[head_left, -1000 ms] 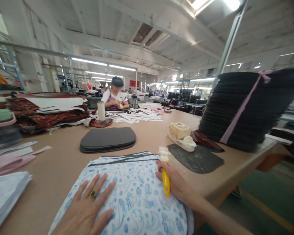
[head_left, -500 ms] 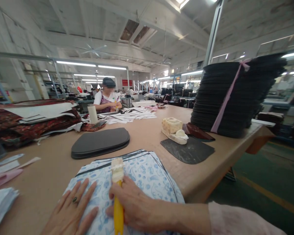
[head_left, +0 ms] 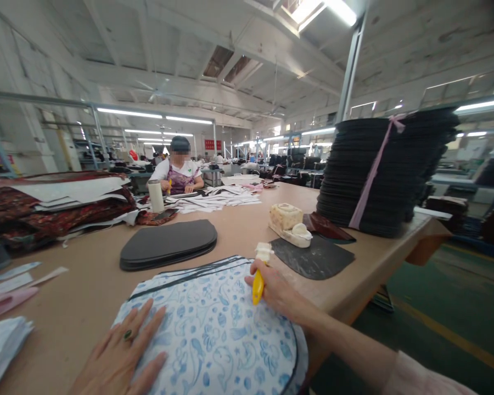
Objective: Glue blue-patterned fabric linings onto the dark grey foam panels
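My left hand (head_left: pixel 121 351) lies flat with fingers spread on the left part of a stack of white fabric pieces (head_left: pixel 214 323) printed with blue sea creatures. Dark edges show between the layers along the stack's far and right sides. In my right hand (head_left: pixel 278 288) is a paintbrush (head_left: pixel 258 282) with a yellow handle, its bristles coated in whitish paste. The brush is over the stack's far right corner, bristles pointing away from me. Just beyond it, a paste-crusted block-shaped container (head_left: pixel 286 216) rests partly on a smeared dark sheet (head_left: pixel 316 260).
Flat grey panels (head_left: pixel 168 244) lie stacked beyond the fabric. A tall bundle of black panels (head_left: pixel 366 175) tied with a pink strip stands at right. Red patterned fabric (head_left: pixel 57 208) is piled at left. Across the table (head_left: pixel 90 280) a co-worker (head_left: pixel 179 170) works among white strips (head_left: pixel 218 198).
My right hand has moved the paintbrush rightward and away from me, from the stack's middle to its far right corner. My left hand has stayed in place.
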`<state>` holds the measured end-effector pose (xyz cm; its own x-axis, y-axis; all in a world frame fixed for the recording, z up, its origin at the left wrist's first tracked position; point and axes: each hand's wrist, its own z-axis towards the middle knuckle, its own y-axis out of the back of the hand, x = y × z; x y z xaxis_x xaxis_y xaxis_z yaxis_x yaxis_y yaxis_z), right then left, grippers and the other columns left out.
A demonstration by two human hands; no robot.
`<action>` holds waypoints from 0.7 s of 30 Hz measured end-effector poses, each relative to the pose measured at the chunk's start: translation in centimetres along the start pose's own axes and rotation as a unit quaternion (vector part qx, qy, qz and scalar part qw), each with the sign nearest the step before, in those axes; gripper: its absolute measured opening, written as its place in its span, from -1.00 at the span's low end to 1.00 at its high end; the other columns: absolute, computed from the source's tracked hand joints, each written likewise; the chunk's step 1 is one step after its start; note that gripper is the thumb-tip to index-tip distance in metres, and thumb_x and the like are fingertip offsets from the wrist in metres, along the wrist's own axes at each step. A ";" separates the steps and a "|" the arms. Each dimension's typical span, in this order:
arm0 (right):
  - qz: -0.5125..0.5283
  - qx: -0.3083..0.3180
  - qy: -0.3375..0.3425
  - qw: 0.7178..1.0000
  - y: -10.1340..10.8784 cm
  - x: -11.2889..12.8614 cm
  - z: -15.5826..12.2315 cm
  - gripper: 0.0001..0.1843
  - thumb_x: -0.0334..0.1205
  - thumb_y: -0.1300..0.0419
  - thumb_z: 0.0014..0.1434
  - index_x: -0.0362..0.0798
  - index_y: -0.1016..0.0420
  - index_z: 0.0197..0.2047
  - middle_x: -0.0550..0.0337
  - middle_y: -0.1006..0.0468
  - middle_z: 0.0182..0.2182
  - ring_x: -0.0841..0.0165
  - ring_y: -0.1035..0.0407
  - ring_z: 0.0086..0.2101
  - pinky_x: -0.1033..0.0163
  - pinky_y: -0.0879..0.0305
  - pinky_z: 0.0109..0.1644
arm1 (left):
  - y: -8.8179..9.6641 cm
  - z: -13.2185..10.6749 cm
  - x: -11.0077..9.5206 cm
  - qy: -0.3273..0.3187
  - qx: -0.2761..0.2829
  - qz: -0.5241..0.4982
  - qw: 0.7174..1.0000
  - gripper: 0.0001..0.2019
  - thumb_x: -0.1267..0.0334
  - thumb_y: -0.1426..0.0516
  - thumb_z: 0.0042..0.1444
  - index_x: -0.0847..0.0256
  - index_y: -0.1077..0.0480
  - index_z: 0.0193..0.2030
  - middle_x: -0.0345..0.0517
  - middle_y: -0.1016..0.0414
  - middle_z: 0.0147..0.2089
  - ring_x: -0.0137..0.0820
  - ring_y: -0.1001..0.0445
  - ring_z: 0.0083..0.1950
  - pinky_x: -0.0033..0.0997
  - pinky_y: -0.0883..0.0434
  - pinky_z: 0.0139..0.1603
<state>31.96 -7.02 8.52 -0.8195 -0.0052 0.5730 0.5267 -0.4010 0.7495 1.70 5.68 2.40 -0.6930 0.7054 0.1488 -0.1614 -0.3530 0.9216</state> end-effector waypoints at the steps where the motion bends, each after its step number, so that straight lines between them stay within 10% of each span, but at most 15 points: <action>1: -0.003 -0.005 0.007 1.000 0.0 0.6 0.4 -0.94 -0.26 -0.02 0.24 -0.07 -0.24 -0.24 0.17 -0.35 -0.42 0.31 -0.30 -0.35 0.25 -0.20 -0.26 | 0.2 0.3 0.2 -0.002 -0.008 -0.005 1.000 -0.46 -0.06 0.11 0.17 0.00 -0.05 0.28 -0.14 0.03 0.35 -0.09 -0.13 0.28 0.05 -0.19 0.19; 7: 0.001 0.074 0.133 0.988 -3.8 4.0 2.7 -0.82 -0.28 -0.26 0.05 -0.03 -0.36 -0.25 0.18 -0.40 -0.30 0.33 -0.29 -0.21 0.33 -0.21 -0.14 | -0.7 1.4 1.1 -0.006 0.018 -0.005 1.000 -0.45 -0.07 0.10 0.17 0.01 -0.06 0.27 -0.16 0.01 0.34 -0.04 -0.01 0.33 0.15 -0.10 0.22; 15: 0.013 -0.017 -0.003 1.000 -1.3 -3.7 2.6 -0.87 -0.19 -0.02 0.21 -0.05 -0.28 -0.31 0.26 -0.34 -0.50 0.36 -0.29 -0.45 0.30 -0.19 -0.37 | -1.5 0.7 0.9 -0.001 0.045 -0.013 0.999 -0.43 -0.11 0.10 0.16 -0.05 0.03 0.29 -0.21 0.06 0.35 -0.08 0.03 0.34 0.15 -0.04 0.25; 21: 0.055 -0.013 0.047 0.997 -2.0 -1.8 1.9 -0.83 -0.14 -0.01 0.18 -0.02 -0.32 -0.21 0.21 -0.41 -0.36 0.36 -0.35 -0.37 0.30 -0.27 -0.31 | 1.9 2.3 -0.3 0.050 0.059 -0.055 0.995 -0.37 -0.15 0.20 0.19 0.17 -0.04 0.30 -0.10 0.10 0.36 -0.11 0.10 0.36 0.02 -0.02 0.29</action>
<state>32.85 -4.45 6.61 -0.7758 -0.1353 0.6163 0.6089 -0.4163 0.6752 3.26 6.22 4.92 -0.7429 0.6693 0.0134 -0.1610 -0.1980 0.9669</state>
